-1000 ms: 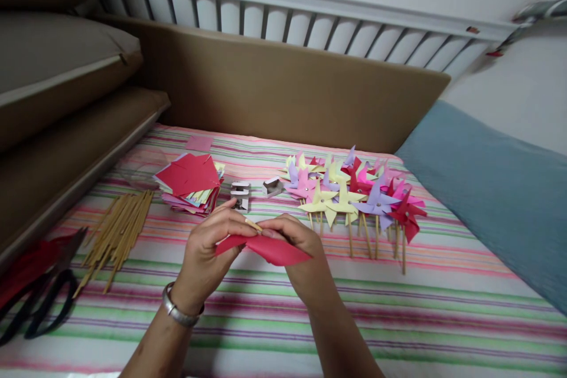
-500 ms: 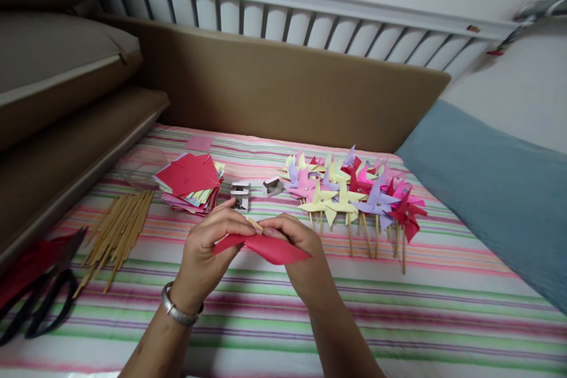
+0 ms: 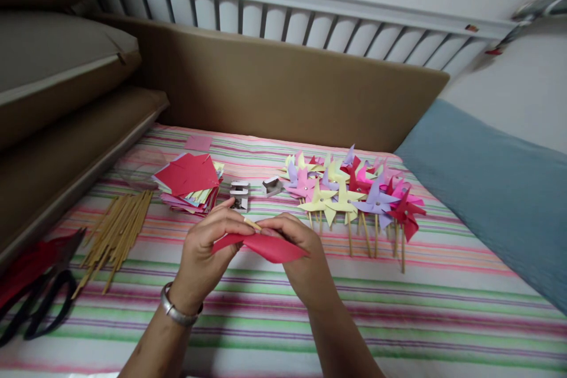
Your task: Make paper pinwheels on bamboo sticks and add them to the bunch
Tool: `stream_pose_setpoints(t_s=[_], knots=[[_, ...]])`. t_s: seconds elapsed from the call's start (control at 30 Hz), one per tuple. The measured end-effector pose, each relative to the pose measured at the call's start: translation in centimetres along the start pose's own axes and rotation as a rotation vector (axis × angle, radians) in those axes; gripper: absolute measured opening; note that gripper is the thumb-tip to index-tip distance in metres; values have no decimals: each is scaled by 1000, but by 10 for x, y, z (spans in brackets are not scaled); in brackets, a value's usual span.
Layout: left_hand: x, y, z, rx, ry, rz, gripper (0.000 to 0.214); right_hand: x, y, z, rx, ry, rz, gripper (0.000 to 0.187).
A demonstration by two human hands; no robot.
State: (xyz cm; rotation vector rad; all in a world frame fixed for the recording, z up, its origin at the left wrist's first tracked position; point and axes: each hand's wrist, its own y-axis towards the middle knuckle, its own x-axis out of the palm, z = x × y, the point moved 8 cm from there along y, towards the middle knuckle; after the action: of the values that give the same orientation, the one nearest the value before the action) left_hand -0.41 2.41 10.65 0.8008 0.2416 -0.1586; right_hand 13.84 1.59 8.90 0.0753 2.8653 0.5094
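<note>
Both hands meet over the striped sheet, pinching a red paper piece (image 3: pixel 270 247). My left hand (image 3: pixel 208 248) grips its left end, fingers curled. My right hand (image 3: pixel 295 251) pinches the top edge, and a thin wooden stick tip (image 3: pixel 252 224) pokes out between the two thumbs. Behind the hands lies a stack of cut coloured paper squares (image 3: pixel 190 183) with red on top. To the right is a cluster of finished paper pinwheels (image 3: pixel 354 195) on sticks, in yellow, pink, purple and red.
A bundle of wooden sticks (image 3: pixel 117 233) lies at left, black-handled scissors (image 3: pixel 39 307) at the far left edge. Two small grey metal items (image 3: pixel 241 195) sit beyond the hands. Brown cushions (image 3: pixel 57 77) rise at left, a brown headboard (image 3: pixel 287 88) behind, a blue pillow (image 3: pixel 496 189) at right.
Hardly anything differs; the hands and the red paper have drifted slightly left and stay pinched together.
</note>
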Motion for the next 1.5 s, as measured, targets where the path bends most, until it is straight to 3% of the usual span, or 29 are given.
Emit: stream_pose_setpoints(t_s=[0.6,1.13,1.5], knots=[[0,0,-1,-26,-10,-1,20,-1,0,-4,-52,-16,-4,19],[-1,0,-2,-41,-25,5,18,0,2,-4,-1,-33,-21,16],[0,0,-3,-77,-51,-4,19,0,1,-7,-58,-71,-13,18]])
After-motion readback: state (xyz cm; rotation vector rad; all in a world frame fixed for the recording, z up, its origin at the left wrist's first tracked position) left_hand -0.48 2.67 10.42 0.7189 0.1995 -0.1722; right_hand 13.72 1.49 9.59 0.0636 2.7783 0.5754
